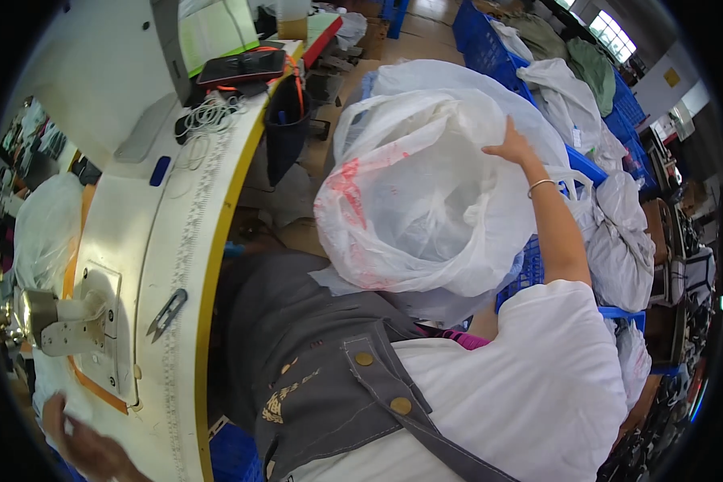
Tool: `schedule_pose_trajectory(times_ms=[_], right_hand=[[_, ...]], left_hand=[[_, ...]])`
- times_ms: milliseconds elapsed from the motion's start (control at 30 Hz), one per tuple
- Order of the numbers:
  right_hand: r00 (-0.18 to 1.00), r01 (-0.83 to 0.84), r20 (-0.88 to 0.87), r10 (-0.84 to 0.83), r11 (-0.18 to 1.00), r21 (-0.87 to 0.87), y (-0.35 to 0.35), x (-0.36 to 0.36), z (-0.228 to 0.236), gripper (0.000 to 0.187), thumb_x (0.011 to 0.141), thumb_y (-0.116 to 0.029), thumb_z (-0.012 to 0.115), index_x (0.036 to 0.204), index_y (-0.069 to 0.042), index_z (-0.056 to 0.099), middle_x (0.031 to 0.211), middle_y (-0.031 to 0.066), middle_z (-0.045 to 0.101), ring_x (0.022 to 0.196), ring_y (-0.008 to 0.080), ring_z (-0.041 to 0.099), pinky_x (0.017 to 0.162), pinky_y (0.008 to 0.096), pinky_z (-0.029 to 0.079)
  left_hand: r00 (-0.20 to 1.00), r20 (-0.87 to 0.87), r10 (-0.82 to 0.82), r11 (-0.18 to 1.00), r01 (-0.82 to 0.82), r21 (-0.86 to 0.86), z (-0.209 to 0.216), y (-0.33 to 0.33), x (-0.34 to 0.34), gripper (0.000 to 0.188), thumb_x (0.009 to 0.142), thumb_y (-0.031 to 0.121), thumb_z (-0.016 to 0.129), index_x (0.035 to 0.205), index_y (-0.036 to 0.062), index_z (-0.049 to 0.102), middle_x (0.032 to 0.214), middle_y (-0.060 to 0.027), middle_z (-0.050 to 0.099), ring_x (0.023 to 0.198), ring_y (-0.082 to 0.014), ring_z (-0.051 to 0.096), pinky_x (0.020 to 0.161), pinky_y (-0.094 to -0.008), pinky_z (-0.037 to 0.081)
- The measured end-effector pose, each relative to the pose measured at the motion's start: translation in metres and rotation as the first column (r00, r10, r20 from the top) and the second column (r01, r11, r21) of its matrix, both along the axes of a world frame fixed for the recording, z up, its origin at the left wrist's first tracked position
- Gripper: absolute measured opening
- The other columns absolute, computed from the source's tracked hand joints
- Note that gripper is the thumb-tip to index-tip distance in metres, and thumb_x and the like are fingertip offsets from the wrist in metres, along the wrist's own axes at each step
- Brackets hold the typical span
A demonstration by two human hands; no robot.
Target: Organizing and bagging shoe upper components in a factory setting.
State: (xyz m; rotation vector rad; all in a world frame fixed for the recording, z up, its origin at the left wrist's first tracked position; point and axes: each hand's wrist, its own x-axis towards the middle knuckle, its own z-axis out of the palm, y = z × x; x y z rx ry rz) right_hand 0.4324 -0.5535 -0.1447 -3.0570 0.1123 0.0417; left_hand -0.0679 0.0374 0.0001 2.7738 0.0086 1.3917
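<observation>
A large white plastic bag (353, 241) with red print stands open-mouthed beside my lap, crumpled clear plastic showing inside it. My right hand (512, 147) reaches to the bag's far right side, thumb and forefinger apart against the plastic. At the lower left, my left hand (88, 443) hangs over the table's near end by the sewing machine (72, 321), fingers loosely spread and nothing visible in them. Blue-grey thread snips (167, 315) lie on the white sewing table (157, 273), between the machine and the yellow table edge.
On the far tabletop are a dark phone (241, 67), a tangled white cord (213, 115) and a green-white sheet (217, 36). A dark pouch (286, 128) hangs off the table edge. Blue crates (484, 40) with filled white sacks (622, 233) line the right side.
</observation>
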Motion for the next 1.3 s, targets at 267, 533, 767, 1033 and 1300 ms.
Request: schedule_pose_trajectory(times_ms=[267, 533, 767, 1033, 1300], right_hand=[[0.349, -0.833, 0.012, 0.937, 0.305, 0.462, 0.112, -0.161, -0.115, 0.060, 0.078, -0.019, 0.054, 0.133, -0.004, 0.035, 0.124, 0.0193, 0.046, 0.102, 0.0353, 0.053, 0.090, 0.0425, 0.040], [0.409, -0.890, -0.056, 0.911, 0.411, 0.196, 0.112, -0.215, -0.084, 0.078, 0.078, -0.049, 0.054, 0.138, -0.009, 0.024, 0.114, 0.0190, 0.045, 0.094, 0.0350, 0.052, 0.089, 0.0479, 0.036], [0.448, -0.856, -0.026, 0.894, 0.438, 0.274, 0.112, -0.214, -0.116, 0.078, 0.072, -0.030, 0.064, 0.138, -0.018, 0.025, 0.113, 0.0190, 0.045, 0.090, 0.0353, 0.056, 0.080, 0.0442, 0.044], [0.718, -0.694, 0.373, 0.588, 0.644, 0.322, 0.057, -0.170, 0.005, 0.054, 0.072, -0.002, 0.052, 0.124, -0.016, 0.048, 0.098, 0.0104, 0.055, 0.085, 0.0283, 0.058, 0.070, 0.0378, 0.048], [0.025, 0.112, 0.997, 0.074, 0.991, -0.076, -0.211, -0.188, 0.132, 0.053, 0.062, 0.011, 0.046, 0.111, -0.005, 0.058, 0.090, 0.0178, 0.057, 0.082, 0.0334, 0.056, 0.071, 0.0399, 0.045]], left_hand=[[0.594, -0.633, -0.496, 0.859, 0.444, -0.255, -0.060, -0.188, 0.239, 0.086, 0.059, 0.011, 0.076, 0.134, 0.0110, 0.034, 0.133, -0.0214, 0.031, 0.114, -0.0393, 0.041, 0.094, -0.0394, 0.036], [0.219, -0.812, -0.541, 0.838, 0.218, -0.500, -0.213, -0.192, 0.293, 0.094, 0.065, 0.031, 0.075, 0.141, 0.0190, 0.020, 0.136, -0.0255, 0.029, 0.117, -0.0435, 0.040, 0.090, -0.0401, 0.042], [0.650, -0.741, -0.165, 0.872, 0.447, 0.198, -0.142, -0.131, 0.302, 0.064, 0.068, 0.013, 0.068, 0.125, 0.0034, 0.041, 0.127, -0.0192, 0.043, 0.126, -0.0363, 0.031, 0.105, -0.0474, 0.021], [0.786, -0.600, 0.151, 0.934, 0.085, 0.347, -0.124, -0.112, 0.267, 0.093, 0.055, 0.003, 0.070, 0.138, 0.0150, 0.028, 0.143, -0.0184, 0.019, 0.132, -0.0379, 0.017, 0.106, -0.0510, 0.018], [0.806, -0.569, 0.165, 0.946, 0.035, 0.323, -0.130, -0.099, 0.263, 0.101, 0.049, -0.004, 0.066, 0.139, 0.0201, 0.027, 0.143, -0.0136, 0.021, 0.132, -0.0340, 0.020, 0.105, -0.0510, 0.020]])
